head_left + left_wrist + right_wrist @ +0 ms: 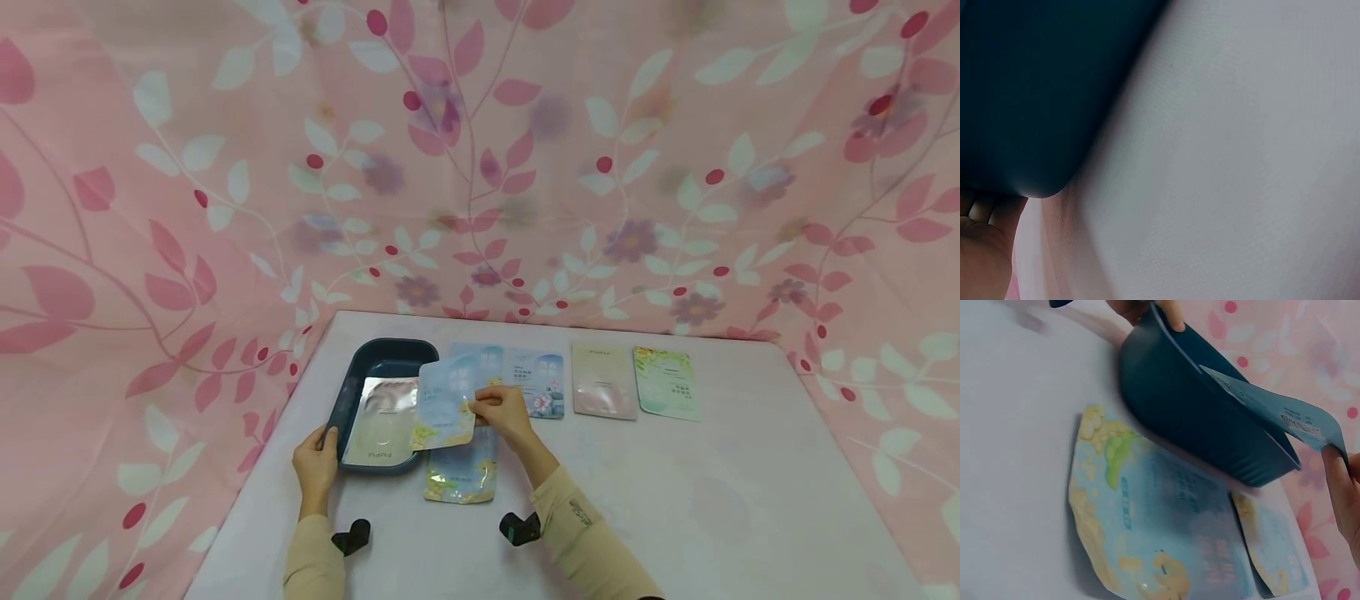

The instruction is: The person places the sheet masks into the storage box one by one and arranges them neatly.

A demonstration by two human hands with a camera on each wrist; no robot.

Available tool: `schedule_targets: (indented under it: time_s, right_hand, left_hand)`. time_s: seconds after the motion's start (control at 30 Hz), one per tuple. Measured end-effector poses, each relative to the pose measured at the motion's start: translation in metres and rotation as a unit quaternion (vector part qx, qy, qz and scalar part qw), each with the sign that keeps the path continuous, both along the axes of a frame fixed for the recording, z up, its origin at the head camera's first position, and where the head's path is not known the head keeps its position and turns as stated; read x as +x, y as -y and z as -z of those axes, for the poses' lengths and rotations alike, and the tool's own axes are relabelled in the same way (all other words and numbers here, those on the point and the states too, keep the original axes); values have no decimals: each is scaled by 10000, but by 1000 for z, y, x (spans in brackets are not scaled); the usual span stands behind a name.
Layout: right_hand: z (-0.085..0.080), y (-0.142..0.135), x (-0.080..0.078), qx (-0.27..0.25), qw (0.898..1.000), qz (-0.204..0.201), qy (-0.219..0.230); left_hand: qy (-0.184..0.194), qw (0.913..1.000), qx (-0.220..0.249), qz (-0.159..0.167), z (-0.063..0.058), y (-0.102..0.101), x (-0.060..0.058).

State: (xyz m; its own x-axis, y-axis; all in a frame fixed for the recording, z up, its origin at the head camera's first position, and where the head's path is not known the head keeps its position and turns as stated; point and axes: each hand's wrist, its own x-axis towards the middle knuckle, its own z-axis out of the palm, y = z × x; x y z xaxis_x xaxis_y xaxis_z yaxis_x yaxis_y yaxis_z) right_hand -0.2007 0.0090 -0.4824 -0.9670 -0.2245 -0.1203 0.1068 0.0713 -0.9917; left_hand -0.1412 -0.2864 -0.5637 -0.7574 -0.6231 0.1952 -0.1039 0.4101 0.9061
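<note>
Left hand (317, 462): you have the dark blue tray (397, 354) gripped at its near left corner, thumb over the rim, fingers outside against the wall. Right hand (510, 412): thumb and fingers pinch the pale blue sachet (445, 404) by its right edge, the far edge reaching over the tray's right side. Whether that edge touches the rim, I cannot tell.

Inside the tray lies a silver-green sachet (380, 425), flat, leaning towards the near end. A blue and yellow sachet (461, 479) lies on the table (720, 500) just beside the tray's near right corner, partly under the held one from above. Behind your right hand a row stands out flat: a light blue sachet (489, 362), a flowered blue one (543, 383), a beige one (603, 379) and a green leafy one (667, 383).

Handling notes — judgement only. The sachet looks thin and probably bends, so a pinch at one edge likely lets the far end droop; raise your wrist a little for clearance over the rim. Level the sachet before loosening the fingers, lest it slide askew on the silver-green one. Brace the corner lightly with your left hand — enough to stop the tray shifting.
</note>
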Motion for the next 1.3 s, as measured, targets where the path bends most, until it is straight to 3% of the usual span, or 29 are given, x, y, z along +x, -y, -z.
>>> schedule_targets:
  time_s: [0.1,0.2,0.37,0.7,1.3]
  right_hand:
    - [5,9,0,81,9999,-55,40]
    - [21,19,-5,160,9998,50,73]
    - [28,35,-7,296,9993,197,142]
    - [35,53,-8,399,9983,422,110]
    - [34,79,-6,892,9949,270,-374]
  left_hand:
    - [-68,10000,-48,-10,3,1,-1]
    - [-76,10000,-46,-23,3,2,-1]
    - [-86,10000,-40,-23,4,2,-1]
    - [-73,9999,-89,22,4,1,-2]
    - [-22,10000,-60,-47,1,2,-1]
